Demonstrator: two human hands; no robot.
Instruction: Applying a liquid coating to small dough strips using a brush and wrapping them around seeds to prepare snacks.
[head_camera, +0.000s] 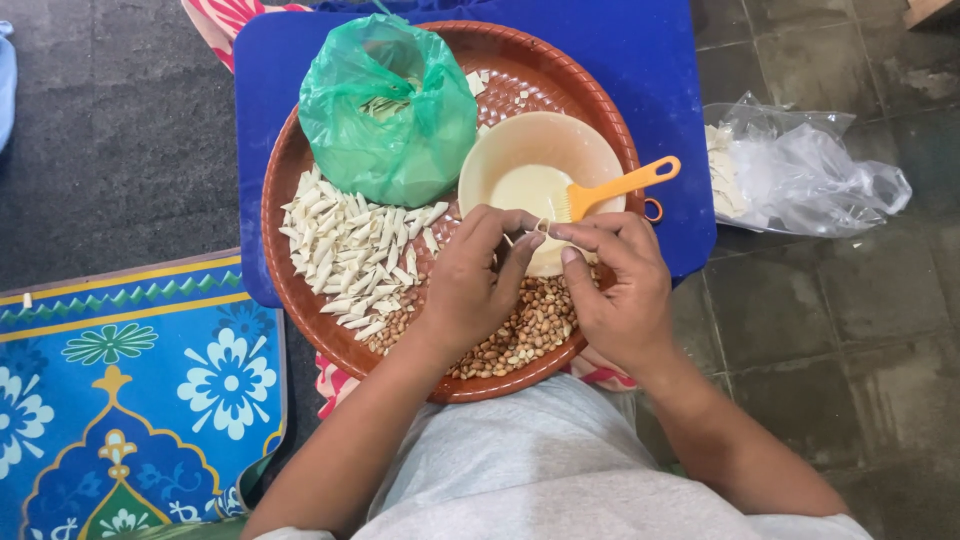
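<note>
Both hands meet over a round brown tray (300, 160), and the left hand (470, 285) and the right hand (620, 290) pinch one small pale wrapper (541, 229) between their fingertips (it is too small to see what is inside). The wrapper sits just above the cream bowl (530, 150), where an orange brush (620, 187) leans. On the tray lie a pile of folded white pieces (350, 250), a heap of peanuts (520, 335) and a tied green bag (390, 105).
</note>
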